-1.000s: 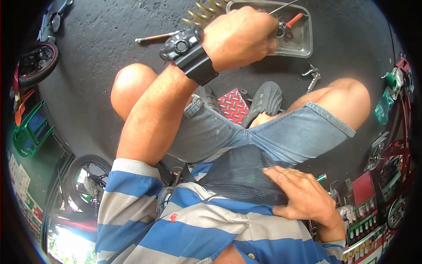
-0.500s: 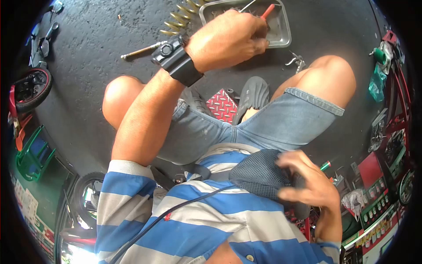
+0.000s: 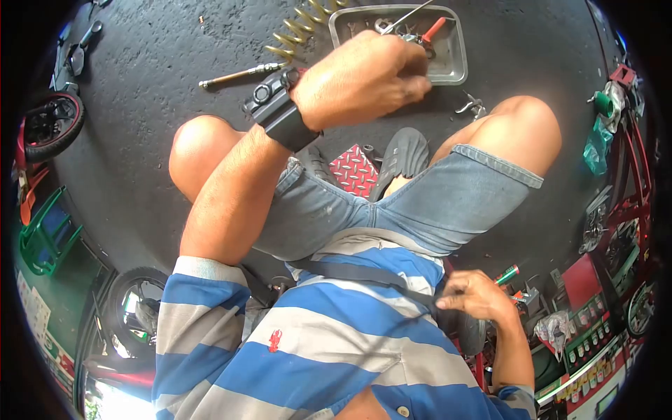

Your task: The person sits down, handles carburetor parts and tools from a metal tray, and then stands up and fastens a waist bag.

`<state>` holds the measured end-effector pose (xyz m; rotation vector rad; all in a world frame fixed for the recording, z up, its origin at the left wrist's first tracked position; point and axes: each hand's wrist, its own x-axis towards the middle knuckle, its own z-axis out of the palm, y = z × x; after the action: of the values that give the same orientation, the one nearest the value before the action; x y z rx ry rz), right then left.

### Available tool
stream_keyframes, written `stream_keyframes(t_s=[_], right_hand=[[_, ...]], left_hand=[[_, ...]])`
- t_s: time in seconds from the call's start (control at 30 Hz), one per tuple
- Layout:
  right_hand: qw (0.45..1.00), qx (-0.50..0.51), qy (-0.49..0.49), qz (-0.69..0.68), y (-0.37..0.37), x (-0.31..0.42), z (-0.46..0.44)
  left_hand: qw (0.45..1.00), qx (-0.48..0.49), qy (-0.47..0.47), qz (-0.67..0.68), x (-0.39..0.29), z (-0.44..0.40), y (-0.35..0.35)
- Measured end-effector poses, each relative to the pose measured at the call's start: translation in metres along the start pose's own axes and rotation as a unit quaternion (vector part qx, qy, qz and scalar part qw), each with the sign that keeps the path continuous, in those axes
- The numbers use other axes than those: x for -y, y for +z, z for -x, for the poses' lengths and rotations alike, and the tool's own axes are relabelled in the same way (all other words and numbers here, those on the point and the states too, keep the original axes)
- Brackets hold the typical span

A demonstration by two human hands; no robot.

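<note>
My left hand [image 3: 364, 80], with a black band on its wrist, is over the near edge of a metal tray [image 3: 455, 78]. Its fingers are curled, and what they hold, if anything, is hidden. A thin metal rod [image 3: 409, 17] sticks out beyond the knuckles. Inside the tray lie a red-handled tool [image 3: 435, 29] and other metal pieces. At the right side of my waist, my right hand [image 3: 476, 294] has its fingers closed at the end of a black strap [image 3: 357, 271], which crosses my striped shirt [image 3: 329, 336].
A gold coil spring [image 3: 297, 28] and a metal rod tool [image 3: 241, 74] lie on the dark floor. An air gun [image 3: 470, 105] lies by one knee. Between my feet is a red tread-patterned piece [image 3: 355, 170]. Wheels, a green chair [image 3: 45, 241] and bottles stand around.
The black mesh pouch and its cord have gone from my lap and shirt. My right hand has moved down from them to the strap and closed. My left hand stays near the tray.
</note>
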<state>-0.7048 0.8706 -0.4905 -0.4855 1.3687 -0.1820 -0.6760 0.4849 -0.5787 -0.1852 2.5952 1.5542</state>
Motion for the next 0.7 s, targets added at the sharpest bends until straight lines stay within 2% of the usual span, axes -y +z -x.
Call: stream_keyframes(t_s=[0.07, 0.13, 0.17, 0.2, 0.3, 0.33, 0.37, 0.4, 0.43, 0.47, 0.5, 0.53, 0.6, 0.63, 0.67, 0.7], right_hand=[[0.991, 0.031, 0.097, -0.089, 0.017, -0.029, 0.011], [0.953, 0.077, 0.186, -0.225, 0.040, -0.060, 0.011], [0.951, 0.097, 0.180, -0.230, 0.047, -0.067, 0.008], [0.949, 0.118, 0.176, -0.235, 0.054, -0.073, 0.006], [0.929, 0.114, 0.172, -0.308, 0.083, -0.107, -0.010], [0.918, 0.110, 0.164, -0.344, 0.093, -0.121, -0.013], [0.931, 0.136, 0.169, -0.293, 0.084, -0.118, -0.017], [0.926, 0.123, 0.165, -0.316, 0.076, -0.113, -0.020], [0.920, 0.111, 0.162, -0.339, 0.070, -0.106, -0.021], [0.914, 0.099, 0.159, -0.361, 0.062, -0.097, -0.022], [0.967, 0.066, 0.136, -0.203, 0.052, -0.082, -0.021], [0.964, 0.072, 0.144, -0.213, 0.053, -0.087, -0.023], [0.955, 0.092, 0.163, -0.230, 0.057, -0.102, -0.025], [0.958, 0.111, 0.177, -0.194, 0.056, -0.101, -0.028], [0.960, 0.130, 0.192, -0.157, 0.055, -0.097, -0.030], [0.960, 0.148, 0.206, -0.119, 0.053, -0.092, -0.033]], left_hand=[[0.999, 0.005, 0.015, 0.049, -0.010, 0.008, -0.005], [0.996, 0.024, 0.002, 0.087, -0.026, 0.019, -0.019], [0.990, 0.008, 0.004, 0.144, -0.030, 0.032, -0.024], [0.992, -0.010, -0.006, 0.127, -0.042, 0.045, -0.037], [0.977, -0.066, -0.074, 0.189, -0.050, 0.111, -0.066], [0.946, -0.109, -0.123, 0.279, -0.048, 0.143, -0.066], [0.902, -0.161, -0.163, 0.367, -0.045, 0.176, -0.066], [0.867, -0.159, -0.118, 0.458, -0.029, 0.203, -0.059], [0.844, -0.145, -0.178, 0.485, -0.020, 0.232, -0.053], [0.841, -0.097, -0.306, 0.436, -0.013, 0.265, -0.049], [0.791, -0.032, -0.439, 0.425, -0.008, 0.289, -0.031], [0.721, 0.033, -0.561, 0.406, -0.003, 0.314, -0.006], [0.650, 0.168, -0.591, 0.447, 0.010, 0.383, 0.073], [0.655, 0.272, -0.560, 0.429, 0.009, 0.408, 0.113], [0.722, 0.245, -0.479, 0.435, 0.005, 0.456, 0.172], [0.742, 0.254, -0.465, 0.410, -0.007, 0.480, 0.212]])
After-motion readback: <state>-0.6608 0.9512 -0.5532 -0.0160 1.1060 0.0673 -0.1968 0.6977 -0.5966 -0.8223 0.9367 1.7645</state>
